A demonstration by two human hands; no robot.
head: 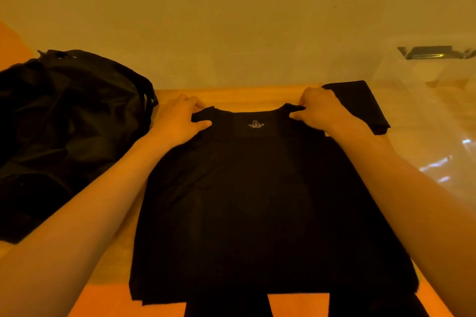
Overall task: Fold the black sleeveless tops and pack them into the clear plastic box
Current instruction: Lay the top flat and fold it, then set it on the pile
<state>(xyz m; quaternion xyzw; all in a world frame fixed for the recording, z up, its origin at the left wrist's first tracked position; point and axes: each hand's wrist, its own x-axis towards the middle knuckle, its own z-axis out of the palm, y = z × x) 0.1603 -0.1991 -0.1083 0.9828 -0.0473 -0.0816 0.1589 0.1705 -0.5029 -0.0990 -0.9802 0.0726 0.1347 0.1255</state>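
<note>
The clear plastic box (438, 115) at right is cut off and washed out; whether the folded black top (360, 105) by it lies inside, I cannot tell. A black sleeveless top (257, 200) lies flat on the table (231, 96), size label (256, 124) up. The left hand (177, 120) and right hand (322, 110) each pinch a shoulder strap in their grip. A heap of black tops (64, 123) sits left.

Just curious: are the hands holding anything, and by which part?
The left hand pinches the black top by its left shoulder strap, the right hand by the right strap.
</note>
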